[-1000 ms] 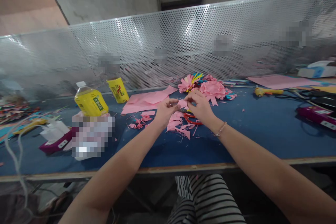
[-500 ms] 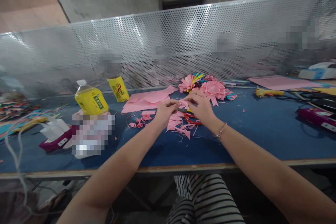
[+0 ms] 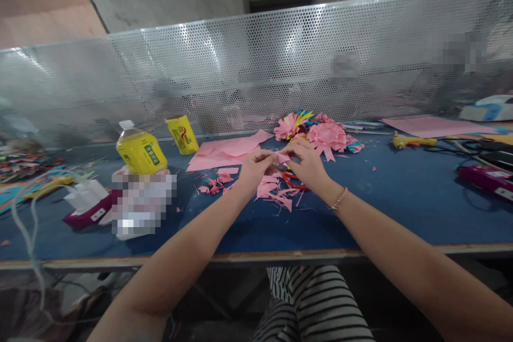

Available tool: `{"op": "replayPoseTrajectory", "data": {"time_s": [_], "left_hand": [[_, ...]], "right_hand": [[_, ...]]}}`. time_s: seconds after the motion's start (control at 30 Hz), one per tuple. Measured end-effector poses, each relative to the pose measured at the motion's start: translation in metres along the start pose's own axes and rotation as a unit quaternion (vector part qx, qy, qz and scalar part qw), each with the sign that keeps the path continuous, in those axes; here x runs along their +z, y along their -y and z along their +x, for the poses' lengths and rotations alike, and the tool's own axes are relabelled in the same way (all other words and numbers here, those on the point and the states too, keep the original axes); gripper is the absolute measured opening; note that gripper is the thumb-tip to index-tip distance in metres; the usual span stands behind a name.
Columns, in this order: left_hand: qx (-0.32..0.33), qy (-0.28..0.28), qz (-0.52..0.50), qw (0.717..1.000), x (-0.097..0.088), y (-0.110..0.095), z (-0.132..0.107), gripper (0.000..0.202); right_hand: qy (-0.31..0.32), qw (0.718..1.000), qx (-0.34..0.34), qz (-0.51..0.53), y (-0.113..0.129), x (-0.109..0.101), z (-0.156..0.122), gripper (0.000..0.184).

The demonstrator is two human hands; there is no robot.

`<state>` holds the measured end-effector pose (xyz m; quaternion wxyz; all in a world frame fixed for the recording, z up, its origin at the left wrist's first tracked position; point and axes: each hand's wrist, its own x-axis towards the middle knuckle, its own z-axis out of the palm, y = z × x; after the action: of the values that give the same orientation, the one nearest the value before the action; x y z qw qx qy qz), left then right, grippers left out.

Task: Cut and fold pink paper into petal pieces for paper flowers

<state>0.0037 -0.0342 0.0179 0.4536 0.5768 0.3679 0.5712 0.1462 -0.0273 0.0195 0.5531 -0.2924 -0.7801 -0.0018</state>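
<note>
Between my two hands is a small piece of pink paper (image 3: 282, 158). My left hand (image 3: 256, 165) pinches its left side, fingers closed. From the right, my right hand (image 3: 305, 163) grips the same piece between thumb and fingers. Beneath them lie scissors with red handles (image 3: 294, 180), partly covered by my right hand. Pink paper scraps (image 3: 276, 192) are spread on the blue tabletop under my hands, and a small heap of pink cuttings (image 3: 214, 184) lies to the left. Just behind my hands sit ruffled pink paper flowers (image 3: 326, 136) with yellow and blue strips.
Pink sheets (image 3: 224, 150) lie behind my left hand. Further left stand a yellow-labelled bottle (image 3: 142, 152), a yellow can (image 3: 183, 136) and a purple power strip (image 3: 88, 216). A yellow glue gun (image 3: 412, 141) with its cable is on the right. A perforated metal screen (image 3: 216, 80) borders the back.
The pink piece between my fingers has turned and now stands up a little more. My hands stay almost in place; the whole view has shifted slightly.
</note>
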Motion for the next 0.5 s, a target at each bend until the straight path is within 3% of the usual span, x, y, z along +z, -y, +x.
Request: {"op": "replayPoseTrajectory", "data": {"time_s": [0.2, 0.37, 0.5], "left_hand": [[0.027, -0.012, 0.038, 0.999, 0.0008, -0.0022, -0.001, 0.013], [0.047, -0.016, 0.048, 0.998, 0.0011, -0.0019, -0.0015, 0.009], [0.071, -0.012, 0.049, 0.996, 0.0018, -0.0017, -0.0017, 0.008]], "right_hand": [[0.0, 1.0, -0.004, 0.008, -0.0004, 0.0002, -0.0006, 0.01], [0.0, 1.0, 0.001, 0.012, -0.0005, 0.0012, -0.0005, 0.019], [-0.005, 0.999, 0.008, 0.036, 0.0007, 0.0014, -0.0002, 0.01]]}}
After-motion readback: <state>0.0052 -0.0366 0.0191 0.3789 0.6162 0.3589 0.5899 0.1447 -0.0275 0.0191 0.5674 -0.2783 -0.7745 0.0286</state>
